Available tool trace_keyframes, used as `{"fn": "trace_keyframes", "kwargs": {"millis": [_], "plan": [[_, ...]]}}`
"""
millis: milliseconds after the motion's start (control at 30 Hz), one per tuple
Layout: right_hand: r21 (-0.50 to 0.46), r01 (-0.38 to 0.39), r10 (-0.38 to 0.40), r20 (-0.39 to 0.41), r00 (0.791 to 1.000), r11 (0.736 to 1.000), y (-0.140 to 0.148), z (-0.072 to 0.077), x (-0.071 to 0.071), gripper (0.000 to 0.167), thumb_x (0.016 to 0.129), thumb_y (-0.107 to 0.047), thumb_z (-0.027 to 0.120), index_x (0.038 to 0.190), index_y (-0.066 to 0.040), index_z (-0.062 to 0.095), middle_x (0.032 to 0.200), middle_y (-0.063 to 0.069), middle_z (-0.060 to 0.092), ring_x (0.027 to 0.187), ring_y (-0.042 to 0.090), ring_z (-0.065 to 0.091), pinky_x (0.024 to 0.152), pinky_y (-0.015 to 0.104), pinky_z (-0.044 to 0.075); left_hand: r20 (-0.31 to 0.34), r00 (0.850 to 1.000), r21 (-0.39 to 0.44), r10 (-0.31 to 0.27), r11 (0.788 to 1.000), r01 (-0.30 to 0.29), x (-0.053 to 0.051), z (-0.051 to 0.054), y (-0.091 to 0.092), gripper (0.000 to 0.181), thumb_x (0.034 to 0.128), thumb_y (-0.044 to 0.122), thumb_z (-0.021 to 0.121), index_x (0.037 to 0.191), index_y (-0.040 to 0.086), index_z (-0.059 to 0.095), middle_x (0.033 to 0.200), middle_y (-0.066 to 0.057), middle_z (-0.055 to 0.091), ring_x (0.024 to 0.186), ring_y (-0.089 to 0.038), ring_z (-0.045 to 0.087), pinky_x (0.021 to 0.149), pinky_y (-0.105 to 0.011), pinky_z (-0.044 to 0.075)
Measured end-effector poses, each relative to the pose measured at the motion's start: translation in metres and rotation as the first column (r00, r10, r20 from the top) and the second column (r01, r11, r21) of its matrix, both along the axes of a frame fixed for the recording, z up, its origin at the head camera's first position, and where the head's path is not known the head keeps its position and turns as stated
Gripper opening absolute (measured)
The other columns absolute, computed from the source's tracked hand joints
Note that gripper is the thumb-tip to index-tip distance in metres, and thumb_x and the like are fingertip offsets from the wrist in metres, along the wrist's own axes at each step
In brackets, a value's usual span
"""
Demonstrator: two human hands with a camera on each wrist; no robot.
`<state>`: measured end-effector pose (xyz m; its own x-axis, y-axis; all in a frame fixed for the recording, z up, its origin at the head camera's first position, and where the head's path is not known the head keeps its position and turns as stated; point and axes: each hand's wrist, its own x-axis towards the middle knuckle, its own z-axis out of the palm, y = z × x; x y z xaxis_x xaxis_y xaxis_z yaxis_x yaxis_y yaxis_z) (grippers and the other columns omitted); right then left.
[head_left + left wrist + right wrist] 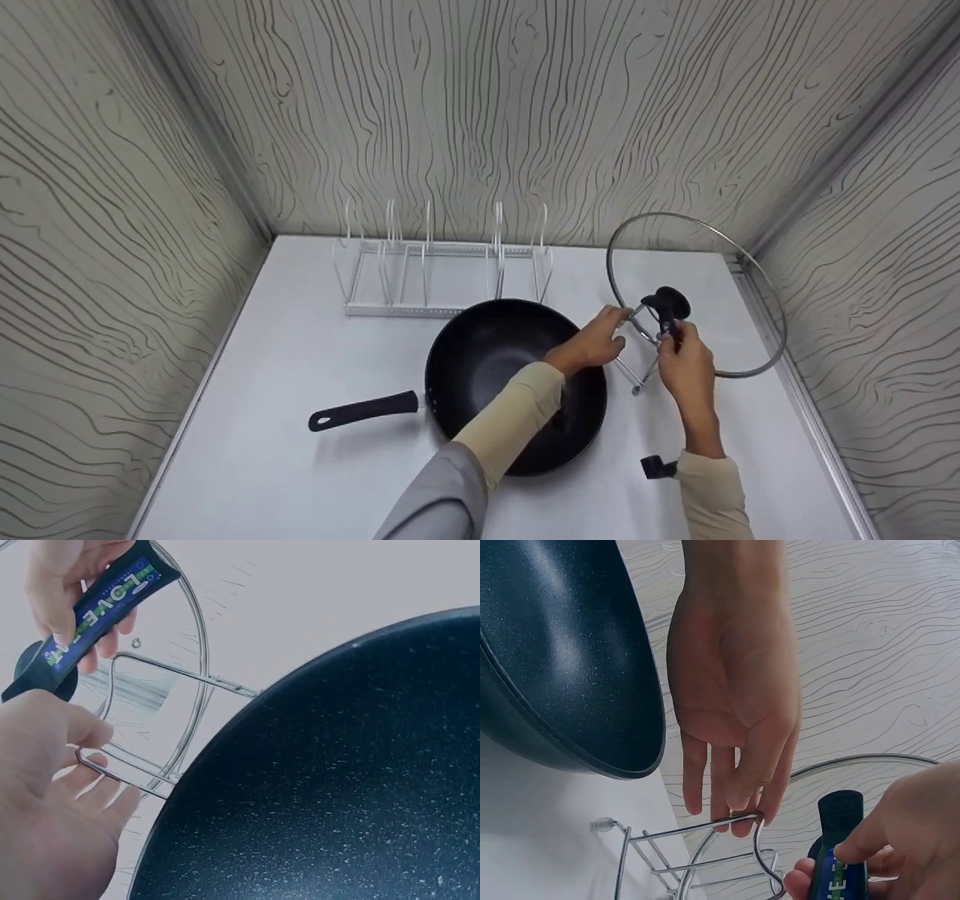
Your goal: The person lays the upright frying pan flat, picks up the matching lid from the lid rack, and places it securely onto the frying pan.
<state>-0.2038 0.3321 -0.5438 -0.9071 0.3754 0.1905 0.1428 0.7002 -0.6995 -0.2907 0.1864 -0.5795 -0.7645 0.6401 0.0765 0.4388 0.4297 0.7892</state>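
My right hand [686, 367] grips the black handle [94, 615] of a large glass lid with a metal rim [780, 315]. The handle bears a blue and green label. Tilted up, the lid has part of its rim among the wires of a small chrome wire stand [697, 826]. My left hand [596, 341] pinches a bent wire of that stand between thumb and fingers. Beneath the left forearm lies a black wok [480, 360], its long handle [364, 412] pointing left. The forearm and sleeve hide part of the wok's inside.
Behind the wok, a white wire rack [405, 309] with upright dividers stands near the back wall. A small black object [658, 467] lies by the right sleeve, partly hidden. Patterned panels [480, 112] enclose the white table [247, 360] at the back and sides.
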Motion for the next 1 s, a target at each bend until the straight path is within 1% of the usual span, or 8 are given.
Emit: {"fn": "trace_keyframes", "kwargs": {"millis": [133, 233, 333, 400, 500, 633, 800, 1000], "plan": [[0.041, 0.013, -0.014, 0.026, 1.0, 0.999, 0.001, 0.0, 0.001, 0.034, 0.105, -0.011, 0.055, 0.131, 0.012, 0.06, 0.106, 0.033, 0.07, 0.096, 0.049, 0.068, 0.081, 0.06, 0.05, -0.042, 0.999, 0.002, 0.012, 1.0, -0.012, 0.001, -0.001, 0.001, 0.046, 0.1031, -0.004, 0.051, 0.148, 0.0, 0.053, 0.141, -0.016, 0.058, 0.133, -0.022, 0.06, 0.114, -0.021, 0.044], [0.08, 0.003, -0.007, 0.05, 0.999, 0.997, 0.002, 0.0, -0.002, 0.037, 0.105, -0.015, 0.057, 0.13, 0.012, 0.059, 0.11, 0.036, 0.068, 0.098, 0.055, 0.066, 0.082, 0.067, 0.048, -0.074, 0.996, 0.025, 0.048, 0.999, -0.047, -0.001, -0.002, 0.004, 0.037, 0.1055, -0.003, 0.051, 0.141, -0.001, 0.06, 0.134, -0.016, 0.064, 0.129, -0.022, 0.063, 0.112, -0.021, 0.047], [0.114, -0.029, 0.019, 0.087, 0.996, 0.993, 0.003, 0.0, -0.006, 0.038, 0.107, -0.02, 0.057, 0.127, 0.013, 0.057, 0.108, 0.039, 0.067, 0.095, 0.057, 0.066, 0.078, 0.069, 0.048, -0.098, 0.991, 0.027, 0.094, 0.995, -0.091, -0.004, -0.001, 0.006, 0.03, 0.1082, 0.001, 0.052, 0.135, 0.0, 0.066, 0.131, -0.014, 0.069, 0.128, -0.021, 0.066, 0.11, -0.021, 0.048], [0.132, -0.047, 0.033, 0.11, 0.993, 0.99, 0.004, -0.001, -0.009, 0.037, 0.108, -0.022, 0.056, 0.122, 0.011, 0.057, 0.103, 0.038, 0.069, 0.089, 0.055, 0.068, 0.073, 0.066, 0.049, -0.104, 0.989, 0.018, 0.109, 0.994, -0.108, -0.006, 0.0, 0.008, 0.027, 0.1092, 0.003, 0.053, 0.132, 0.0, 0.068, 0.131, -0.012, 0.071, 0.129, -0.021, 0.067, 0.11, -0.021, 0.049], [0.143, -0.076, 0.058, 0.129, 0.99, 0.987, 0.006, 0.0, -0.013, 0.034, 0.109, -0.025, 0.055, 0.115, 0.009, 0.058, 0.094, 0.032, 0.074, 0.079, 0.047, 0.073, 0.062, 0.054, 0.051, -0.107, 0.989, 0.001, 0.107, 0.994, -0.108, -0.009, 0.002, 0.009, 0.025, 0.1103, 0.006, 0.053, 0.129, 0.002, 0.069, 0.131, -0.011, 0.072, 0.127, -0.019, 0.068, 0.108, -0.021, 0.05], [0.143, -0.105, 0.086, 0.135, 0.987, 0.984, 0.008, 0.0, -0.018, 0.036, 0.111, -0.027, 0.053, 0.115, 0.009, 0.058, 0.089, 0.026, 0.076, 0.068, 0.037, 0.074, 0.054, 0.039, 0.047, -0.122, 0.989, -0.025, 0.085, 0.996, -0.089, -0.012, 0.005, 0.011, 0.025, 0.1108, 0.007, 0.053, 0.128, 0.003, 0.071, 0.13, -0.01, 0.073, 0.124, -0.017, 0.069, 0.104, -0.019, 0.051], [0.193, -0.078, 0.058, 0.107, 0.993, 0.978, 0.009, -0.004, -0.021, 0.041, 0.111, -0.026, 0.054, 0.117, 0.014, 0.058, 0.088, 0.033, 0.07, 0.07, 0.043, 0.069, 0.058, 0.053, 0.049, -0.15, 0.985, -0.043, 0.079, 0.995, -0.087, -0.013, 0.005, 0.014, 0.024, 0.1099, 0.006, 0.055, 0.122, 0.003, 0.075, 0.125, -0.009, 0.076, 0.121, -0.017, 0.071, 0.104, -0.019, 0.051], [0.234, -0.025, 0.012, 0.058, 0.998, 0.972, 0.006, -0.012, -0.024, 0.038, 0.111, -0.027, 0.053, 0.108, 0.011, 0.057, 0.085, 0.034, 0.066, 0.071, 0.049, 0.067, 0.059, 0.062, 0.049, -0.186, 0.977, -0.035, 0.105, 0.993, -0.114, -0.013, 0.003, 0.015, 0.021, 0.1088, 0.006, 0.057, 0.117, 0.004, 0.076, 0.119, -0.007, 0.079, 0.115, -0.017, 0.074, 0.1, -0.019, 0.053]]}}
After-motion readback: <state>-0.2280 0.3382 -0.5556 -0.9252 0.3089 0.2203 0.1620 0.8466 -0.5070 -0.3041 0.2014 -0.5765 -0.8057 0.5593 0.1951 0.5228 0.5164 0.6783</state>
